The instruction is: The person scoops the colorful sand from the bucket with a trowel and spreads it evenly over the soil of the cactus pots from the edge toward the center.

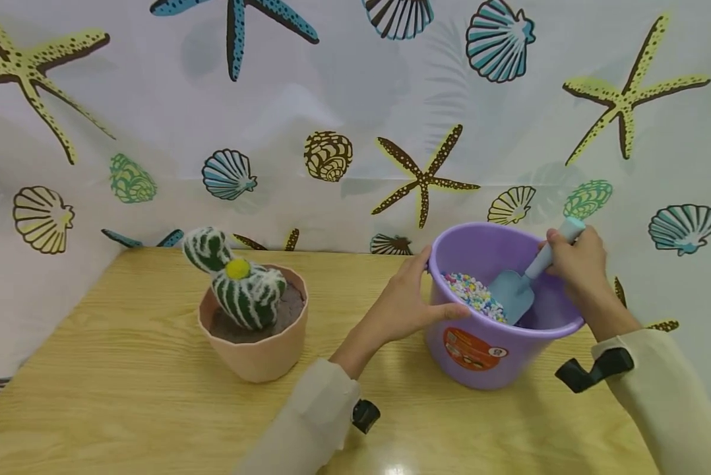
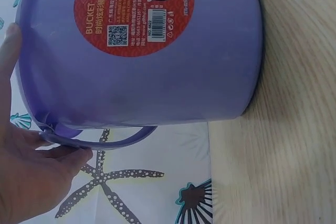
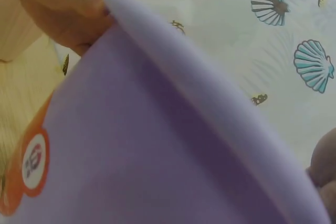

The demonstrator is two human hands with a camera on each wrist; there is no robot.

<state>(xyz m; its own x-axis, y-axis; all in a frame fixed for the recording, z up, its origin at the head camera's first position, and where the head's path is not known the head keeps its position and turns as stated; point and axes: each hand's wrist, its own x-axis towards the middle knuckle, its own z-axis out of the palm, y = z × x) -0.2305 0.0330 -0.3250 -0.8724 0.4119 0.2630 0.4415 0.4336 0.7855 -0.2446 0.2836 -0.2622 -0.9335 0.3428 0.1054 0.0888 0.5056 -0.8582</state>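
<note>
A purple bucket (image 1: 530,356) stands on the table at the right, tilted slightly, with small multicoloured beads (image 1: 468,290) heaped inside on the left. My left hand (image 1: 400,300) holds its left side, thumb along the near rim and fingers by the bucket's handle (image 2: 123,142) in the left wrist view. Over the opening, my right hand (image 1: 582,260) grips a blue-grey trowel (image 1: 512,293) by its handle. The trowel's blade points down into the bucket, beside the beads. In the right wrist view the bucket wall (image 3: 121,124) fills most of the picture and only fingertips (image 3: 324,161) show at the edge.
Left of the bucket stands a pink pot (image 1: 263,359) with a knitted-looking cactus (image 1: 248,297) bearing a yellow flower. Both are on a wood-grain table (image 1: 136,396). A white cloth (image 1: 355,86) printed with shells and starfish hangs behind.
</note>
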